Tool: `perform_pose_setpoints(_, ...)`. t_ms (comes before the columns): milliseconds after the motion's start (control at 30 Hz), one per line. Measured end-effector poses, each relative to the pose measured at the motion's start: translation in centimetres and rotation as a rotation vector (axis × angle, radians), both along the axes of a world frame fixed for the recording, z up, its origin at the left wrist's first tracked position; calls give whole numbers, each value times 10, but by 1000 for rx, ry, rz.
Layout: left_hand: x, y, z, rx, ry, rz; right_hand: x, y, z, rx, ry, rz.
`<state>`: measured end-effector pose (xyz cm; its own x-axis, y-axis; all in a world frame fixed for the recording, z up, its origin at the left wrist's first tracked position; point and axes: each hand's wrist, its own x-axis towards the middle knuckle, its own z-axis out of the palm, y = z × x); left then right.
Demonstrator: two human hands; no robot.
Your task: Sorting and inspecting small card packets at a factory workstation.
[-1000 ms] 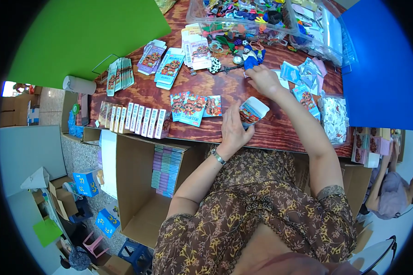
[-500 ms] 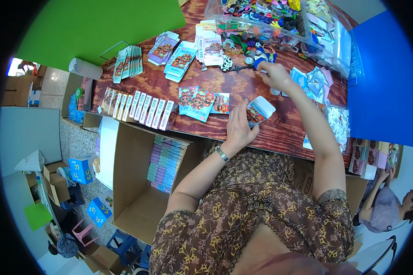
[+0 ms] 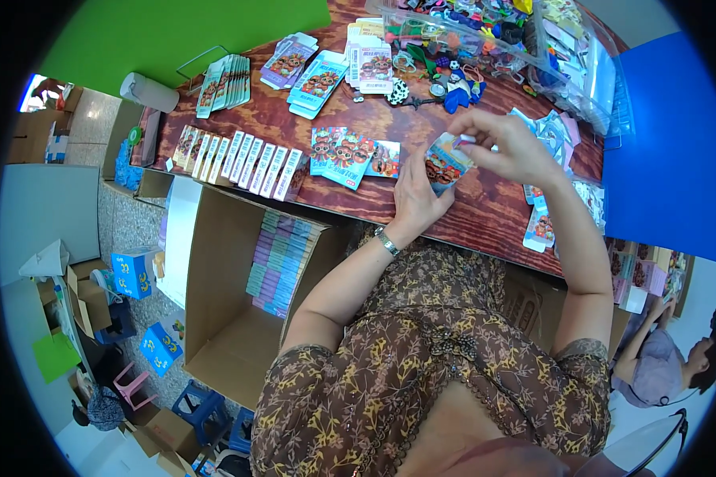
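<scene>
A small illustrated cardboard box [image 3: 445, 170] stands tilted over the table's near part, its top end open. My left hand [image 3: 419, 197] is closed around its lower left side. Over the box's open end, my right hand [image 3: 507, 145] has its fingers bent and drawn together; a small coloured bit shows at the fingertips, too small to name. Left of the box lie overlapping blue illustrated cards [image 3: 340, 157]. Farther off is a loose pile of small trinkets [image 3: 457, 89], with blue and black-and-white pieces among them.
A row of filled boxes [image 3: 250, 165] lines the table's front left edge. Flat cartons [image 3: 317, 83] lie in stacks behind. A clear plastic bin [image 3: 463, 49] of trinkets sits at the back; packets [image 3: 553, 135] lie at right. An open carton [image 3: 223, 350] stands below. Another person [image 3: 664, 362] is far right.
My right hand has come from the trinket pile back toward me to the box's open end. My left hand still holds the box, now tipped more upright.
</scene>
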<state>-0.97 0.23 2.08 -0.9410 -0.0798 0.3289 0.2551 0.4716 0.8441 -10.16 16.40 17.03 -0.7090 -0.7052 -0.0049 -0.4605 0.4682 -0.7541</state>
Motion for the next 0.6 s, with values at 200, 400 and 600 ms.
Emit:
perform_pose_setpoints(200, 2, -2, -6, -13, 98, -15, 14, -10, -23, 111, 8, -19)
perform_pose_setpoints(400, 2, 1, -5, 50, 81, -41, 34, -10, -38, 198, 461, 31)
perform_pose_setpoints(600, 5, 2, 1, 33, 127, 9, 49, 0, -29, 94, 759, -69)
